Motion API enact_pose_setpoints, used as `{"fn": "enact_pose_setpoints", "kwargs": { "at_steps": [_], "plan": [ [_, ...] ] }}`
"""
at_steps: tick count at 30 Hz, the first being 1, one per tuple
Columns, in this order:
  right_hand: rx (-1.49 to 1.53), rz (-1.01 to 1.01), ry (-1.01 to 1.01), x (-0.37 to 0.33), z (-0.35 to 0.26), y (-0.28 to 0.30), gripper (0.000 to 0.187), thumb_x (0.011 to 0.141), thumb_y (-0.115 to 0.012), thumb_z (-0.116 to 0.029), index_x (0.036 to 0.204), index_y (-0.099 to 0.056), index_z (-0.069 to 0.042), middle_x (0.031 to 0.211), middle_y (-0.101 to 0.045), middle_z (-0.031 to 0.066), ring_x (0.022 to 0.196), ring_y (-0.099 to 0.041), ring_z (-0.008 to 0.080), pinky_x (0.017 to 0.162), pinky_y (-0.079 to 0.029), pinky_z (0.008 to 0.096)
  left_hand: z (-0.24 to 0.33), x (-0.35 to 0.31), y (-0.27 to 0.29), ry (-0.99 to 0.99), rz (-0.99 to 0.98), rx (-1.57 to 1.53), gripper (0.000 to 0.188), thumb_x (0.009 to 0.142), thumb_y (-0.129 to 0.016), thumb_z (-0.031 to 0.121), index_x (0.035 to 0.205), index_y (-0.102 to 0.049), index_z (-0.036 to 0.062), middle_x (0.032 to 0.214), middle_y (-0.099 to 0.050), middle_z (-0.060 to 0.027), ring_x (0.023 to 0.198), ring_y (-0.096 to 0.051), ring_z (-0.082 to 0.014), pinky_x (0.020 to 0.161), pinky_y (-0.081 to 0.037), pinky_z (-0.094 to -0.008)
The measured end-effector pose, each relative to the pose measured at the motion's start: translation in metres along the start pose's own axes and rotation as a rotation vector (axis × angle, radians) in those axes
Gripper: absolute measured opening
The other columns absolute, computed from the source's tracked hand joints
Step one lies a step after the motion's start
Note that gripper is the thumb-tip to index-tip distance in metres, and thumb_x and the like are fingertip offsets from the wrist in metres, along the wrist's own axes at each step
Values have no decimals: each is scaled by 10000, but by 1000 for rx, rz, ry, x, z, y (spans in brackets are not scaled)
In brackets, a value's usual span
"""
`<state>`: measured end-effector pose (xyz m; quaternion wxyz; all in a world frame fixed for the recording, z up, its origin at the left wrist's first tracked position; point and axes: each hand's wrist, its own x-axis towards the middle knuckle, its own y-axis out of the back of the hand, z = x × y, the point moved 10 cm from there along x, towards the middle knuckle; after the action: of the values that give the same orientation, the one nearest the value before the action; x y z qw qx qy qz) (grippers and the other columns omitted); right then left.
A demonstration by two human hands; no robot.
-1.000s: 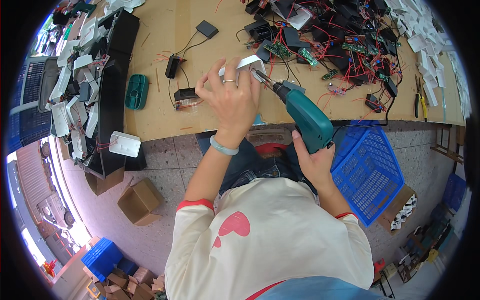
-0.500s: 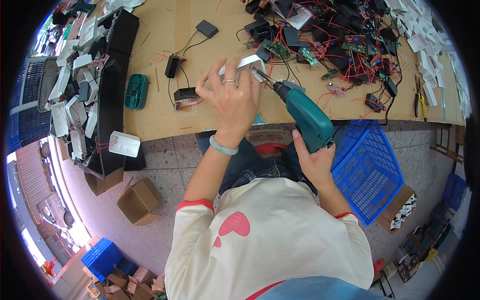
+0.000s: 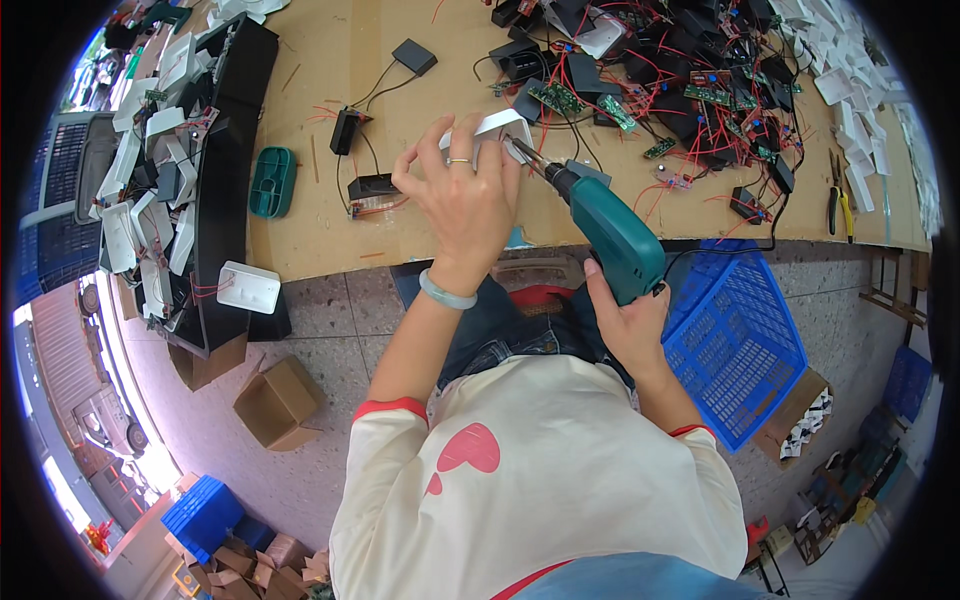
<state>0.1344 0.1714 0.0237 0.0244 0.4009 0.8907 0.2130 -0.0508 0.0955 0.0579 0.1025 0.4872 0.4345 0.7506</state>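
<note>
My left hand (image 3: 465, 190) grips a white plastic housing (image 3: 507, 124) on the cardboard-covered table; its fingers hide much of the housing. My right hand (image 3: 628, 318) is wrapped round a green electric screwdriver (image 3: 618, 240). The metal tip of the tool reaches into the housing from the right, beside my left fingertips. What the tip touches inside is too small to make out. Left of my left hand lies a black box-shaped part (image 3: 372, 187) with wires, and a second black part (image 3: 346, 131) is just beyond it.
A green compartment tray (image 3: 272, 183) lies to the left, beside a black bin (image 3: 232, 110) heaped with white housings. Black parts, circuit boards and red wires form a pile (image 3: 690, 70) at the far right. Pliers (image 3: 840, 200) lie right. A blue crate (image 3: 745, 350) stands below the table edge.
The screwdriver has shifted very slightly up and to the left with my right hand. My left hand keeps its hold on the white housing.
</note>
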Motion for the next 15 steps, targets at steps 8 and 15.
{"fn": "enact_pose_setpoints", "kwargs": {
  "at_steps": [8, 15],
  "plan": [
    [-28, -29, -24, 0, -2, 1, 171, 896, -727, -69, 1025, -650, 12, 819, -688, 103, 654, -648, 193, 650, -509, 303, -1, 0, -1, -3, -3, -7, 72, 790, -751, 171, 818, -696, 135, 1185, -676, 5, 1201, -549, -263, 1002, -297, -493],
    [-16, -39, -27, -2, -2, 2, 236, 897, -708, -59, 1103, -610, 0, 857, -681, 122, 687, -670, 229, 685, -530, 307, -1, 0, -2, -4, -7, -2, 76, 787, -753, 172, 812, -691, 136, 1184, -677, 3, 1200, -549, -265, 998, -298, -494]
  ]
}}
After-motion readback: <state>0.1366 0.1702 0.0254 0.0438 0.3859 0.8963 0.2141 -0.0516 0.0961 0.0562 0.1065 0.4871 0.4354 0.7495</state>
